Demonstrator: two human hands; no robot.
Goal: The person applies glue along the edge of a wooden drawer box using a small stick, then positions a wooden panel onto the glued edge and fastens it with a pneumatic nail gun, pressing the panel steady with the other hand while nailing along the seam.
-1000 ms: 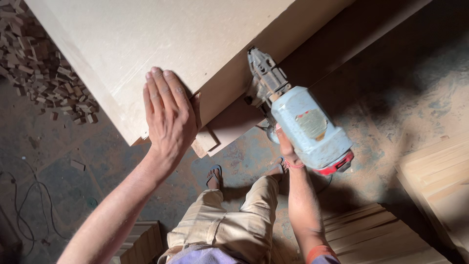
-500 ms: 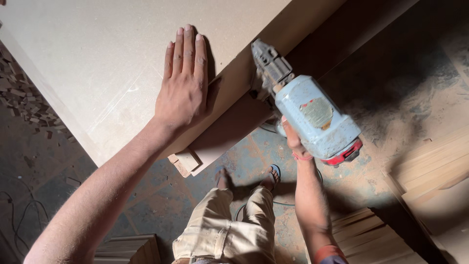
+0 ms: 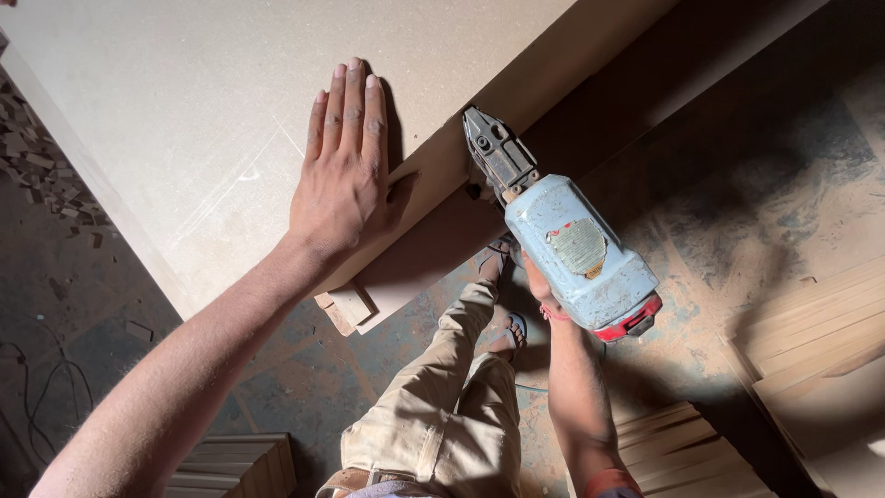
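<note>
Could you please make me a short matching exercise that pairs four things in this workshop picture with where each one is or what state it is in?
Things:
1. left hand
2. right hand
3. power tool
4. wood offcuts

Places or states:
A. scattered on the floor at the far left
B. pale blue body, metal nose against the board's edge
C. flat, fingers together, on the pale board
D. mostly hidden under the tool, gripping it

Pairs: 1-C, 2-D, 3-B, 4-A

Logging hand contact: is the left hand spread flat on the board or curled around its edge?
Flat. The left hand lies palm-down on the pale board, fingers straight and close together, thumb near the edge.
</note>
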